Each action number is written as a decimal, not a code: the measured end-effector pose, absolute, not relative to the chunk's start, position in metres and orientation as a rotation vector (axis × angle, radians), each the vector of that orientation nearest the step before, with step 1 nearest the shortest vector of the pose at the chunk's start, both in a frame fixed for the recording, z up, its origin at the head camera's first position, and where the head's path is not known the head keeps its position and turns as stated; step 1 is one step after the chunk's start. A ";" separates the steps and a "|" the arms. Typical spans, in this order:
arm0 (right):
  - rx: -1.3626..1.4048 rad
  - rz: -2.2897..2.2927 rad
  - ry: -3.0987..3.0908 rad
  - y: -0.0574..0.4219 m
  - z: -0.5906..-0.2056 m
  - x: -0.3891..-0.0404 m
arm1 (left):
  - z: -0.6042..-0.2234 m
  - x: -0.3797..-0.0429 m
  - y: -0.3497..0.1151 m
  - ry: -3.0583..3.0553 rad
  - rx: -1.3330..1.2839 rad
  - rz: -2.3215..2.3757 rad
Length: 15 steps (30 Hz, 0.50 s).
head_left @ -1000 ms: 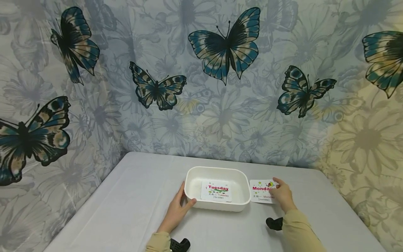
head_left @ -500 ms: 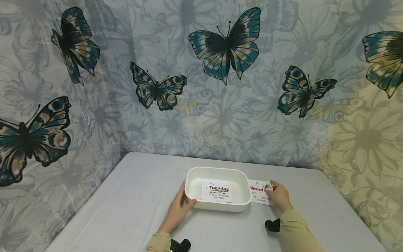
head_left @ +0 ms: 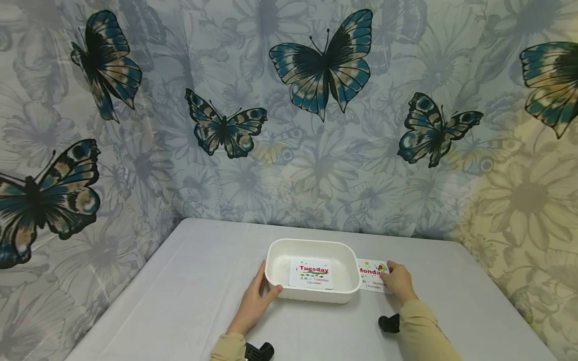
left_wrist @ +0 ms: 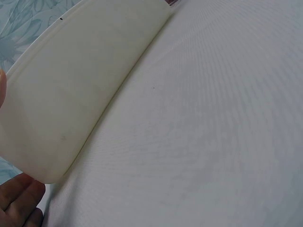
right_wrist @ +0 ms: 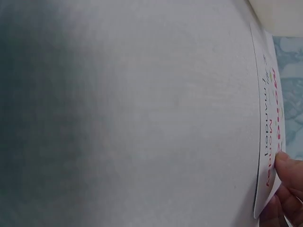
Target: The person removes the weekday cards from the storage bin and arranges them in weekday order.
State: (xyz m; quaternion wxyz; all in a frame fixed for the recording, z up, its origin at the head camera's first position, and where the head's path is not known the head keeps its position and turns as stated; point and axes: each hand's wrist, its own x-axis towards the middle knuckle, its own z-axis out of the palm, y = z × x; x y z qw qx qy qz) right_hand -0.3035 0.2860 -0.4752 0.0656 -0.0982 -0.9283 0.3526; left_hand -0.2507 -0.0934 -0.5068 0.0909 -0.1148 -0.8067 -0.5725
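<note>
A white plastic bin (head_left: 316,297) stands on the table, with a "Tuesday" flash card (head_left: 310,275) lying face up inside. My left hand (head_left: 250,303) grips the bin's left end, thumb at the front and fingers round the side; the left wrist view shows fingertips (left_wrist: 23,196) against a corner of the bin (left_wrist: 80,80). To the right of the bin is a "Monday" flash card (head_left: 372,282), whose left edge is hidden by the bin. My right hand (head_left: 401,282) pinches its right edge, thumb (right_wrist: 289,169) on top and fingers beneath the card (right_wrist: 266,118).
A white cloth covers the table (head_left: 189,281). Behind it hangs a curtain (head_left: 316,190) printed with flowers and butterflies. Black devices sit at both wrists, one at the left (head_left: 259,352) and one at the right (head_left: 389,324).
My right hand has drawn the "Monday" card leftward and slightly nearer, until its left edge passed out of sight at the bin. The left hand and bin have stayed in place.
</note>
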 end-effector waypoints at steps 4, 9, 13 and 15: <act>-0.305 1.048 -2.794 0.284 -0.475 -0.302 | -0.506 -0.250 -0.093 -2.396 -0.341 -1.700; -0.310 1.020 -2.787 0.281 -0.473 -0.300 | -0.506 -0.249 -0.093 -2.391 -0.345 -1.701; -0.321 1.029 -2.786 0.279 -0.471 -0.298 | -0.506 -0.249 -0.093 -2.395 -0.343 -1.698; -0.332 1.055 -2.787 0.278 -0.470 -0.298 | -0.507 -0.249 -0.093 -2.398 -0.335 -1.695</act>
